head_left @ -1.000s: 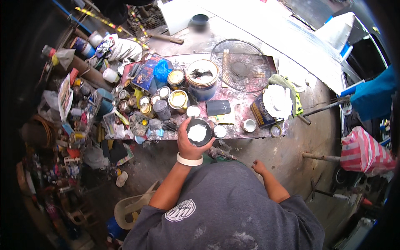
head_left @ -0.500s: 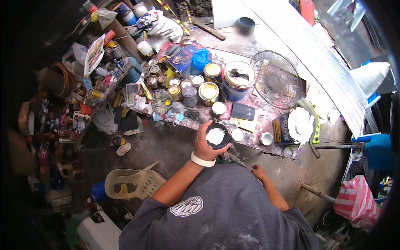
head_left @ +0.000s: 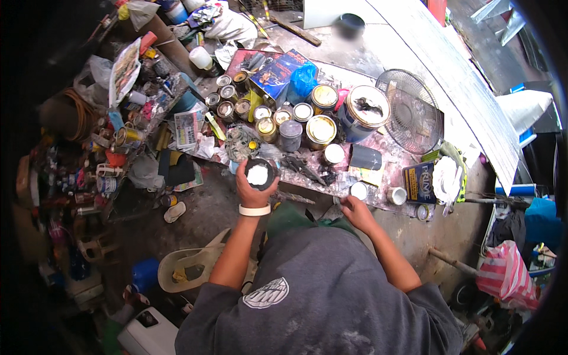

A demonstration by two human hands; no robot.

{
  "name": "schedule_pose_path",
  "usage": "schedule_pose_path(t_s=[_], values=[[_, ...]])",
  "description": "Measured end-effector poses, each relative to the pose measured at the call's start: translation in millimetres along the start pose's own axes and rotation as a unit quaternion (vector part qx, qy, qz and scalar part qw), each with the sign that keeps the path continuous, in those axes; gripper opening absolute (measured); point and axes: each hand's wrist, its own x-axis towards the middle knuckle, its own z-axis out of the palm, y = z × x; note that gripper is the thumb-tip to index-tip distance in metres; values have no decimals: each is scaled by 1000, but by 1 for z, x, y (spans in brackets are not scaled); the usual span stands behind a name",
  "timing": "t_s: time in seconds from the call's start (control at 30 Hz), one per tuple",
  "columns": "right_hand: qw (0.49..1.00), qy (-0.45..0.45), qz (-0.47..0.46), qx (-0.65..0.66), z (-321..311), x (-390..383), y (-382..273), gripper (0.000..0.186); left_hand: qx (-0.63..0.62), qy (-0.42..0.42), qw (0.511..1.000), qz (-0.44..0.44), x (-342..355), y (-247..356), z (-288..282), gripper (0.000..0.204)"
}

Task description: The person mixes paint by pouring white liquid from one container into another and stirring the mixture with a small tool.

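In my left hand [head_left: 253, 199] is a small round black container [head_left: 271, 174] with a thick white substance [head_left: 257, 174] inside. The fingers wrap around its side, and it is held at the table's near edge. My right hand [head_left: 358, 214] is at the near edge too, just below a small cup of white stuff [head_left: 358, 190]. Its fingers are curled together; whether anything small is between them is hidden. A second white cup [head_left: 396, 196] stands to its right. Farther back, an open white-topped can [head_left: 333, 154] sits beside a dark flat block [head_left: 366, 157].
Several paint cans [head_left: 290, 136] crowd the table [head_left: 296, 179], with a large paint bucket [head_left: 368, 109] behind. A wire fan guard [head_left: 409, 111] lies at the right, near a blue-and-yellow package [head_left: 418, 182]. A plastic chair [head_left: 183, 269] stands at lower left.
My left hand has moved left with the black container. My right hand has come forward to the table edge beside the small white cup. The whole view has shifted slightly.
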Motion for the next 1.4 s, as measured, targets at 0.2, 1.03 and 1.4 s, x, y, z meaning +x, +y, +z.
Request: schedule_pose_path(t_s=[0.2, 1.03, 1.4], values=[[998, 33, 23, 50, 46, 75, -106, 26, -51, -39, 997, -32, 29, -74, 22, 92], [960, 52, 72, 266, 114, 196, -128, 39, -46, -59, 992, -103, 21, -100, 113, 97], [933, 139, 60, 327, 134, 207, -128, 38, -19, -79, 995, -63, 31, -99, 109, 96]])
